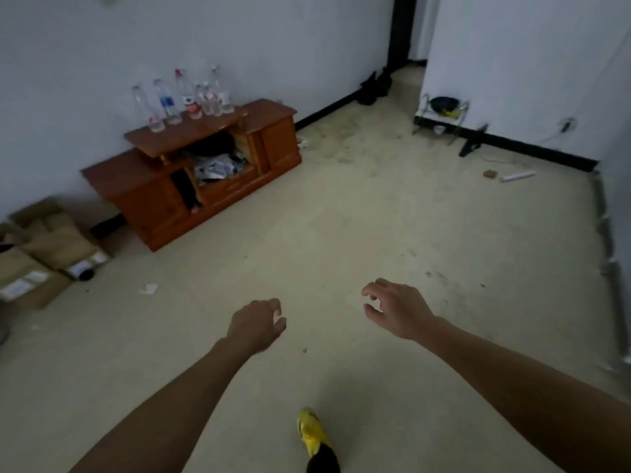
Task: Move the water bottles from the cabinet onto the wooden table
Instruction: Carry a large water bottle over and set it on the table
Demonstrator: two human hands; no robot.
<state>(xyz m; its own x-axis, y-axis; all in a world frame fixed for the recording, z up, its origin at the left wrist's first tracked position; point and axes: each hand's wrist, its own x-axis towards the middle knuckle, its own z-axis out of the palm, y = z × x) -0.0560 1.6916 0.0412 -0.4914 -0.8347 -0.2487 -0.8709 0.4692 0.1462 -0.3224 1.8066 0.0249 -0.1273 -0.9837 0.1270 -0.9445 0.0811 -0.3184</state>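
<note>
Floor [341, 233]: pale, matte, scuffed.
Cabinet [191, 172]: glossy reddish wood, stepped, boxy; far ahead-left of the fingers.
Water bottles [187, 97]: clear plastic, slender, clustered upright on its top tier.
Left fingers [273, 306], right fingers [375, 288]: loosely curled, empty.

- A single wide head-worn view looks forward and down at the floor [341, 216].
- The left grip [256, 324] and right grip [396, 308] are nearest, low in the centre.
- The cabinet [205, 172] stands well beyond the left grip, further left.

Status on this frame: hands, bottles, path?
Left hand and right hand empty, loosely curled. Water bottles upright on cabinet, untouched. Floor ahead open, small paper scrap only.
</note>
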